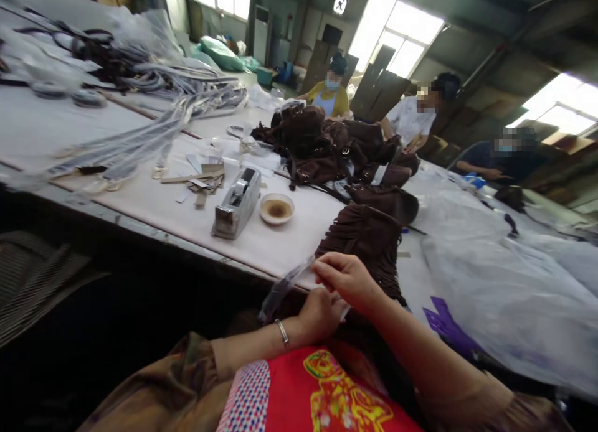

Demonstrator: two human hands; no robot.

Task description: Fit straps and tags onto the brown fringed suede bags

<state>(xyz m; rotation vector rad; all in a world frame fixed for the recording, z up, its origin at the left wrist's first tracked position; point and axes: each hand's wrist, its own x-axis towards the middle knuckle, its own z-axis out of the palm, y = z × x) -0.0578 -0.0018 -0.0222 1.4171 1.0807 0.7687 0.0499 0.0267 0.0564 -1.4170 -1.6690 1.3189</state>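
Note:
My left hand (321, 315), with a bangle at its wrist, is closed low in front of the table edge. A bit of clear plastic shows by its fingers. Just above it, my right hand (348, 281) pinches the end of a plastic-wrapped strap (280, 295). The strap's dark, shiny length hangs down to the left over the table edge. Behind my hands a dark brown fringed bag (367, 239) lies on the table. Part of the strap is hidden by my fingers.
A tape dispenser (237, 205) and a small white dish (276, 208) with brown residue stand ahead. Plastic-wrapped straps (187, 117) lie left, a pile of brown bags (327, 142) beyond. Plastic sheeting (509, 276) covers the right. Several people work across the table.

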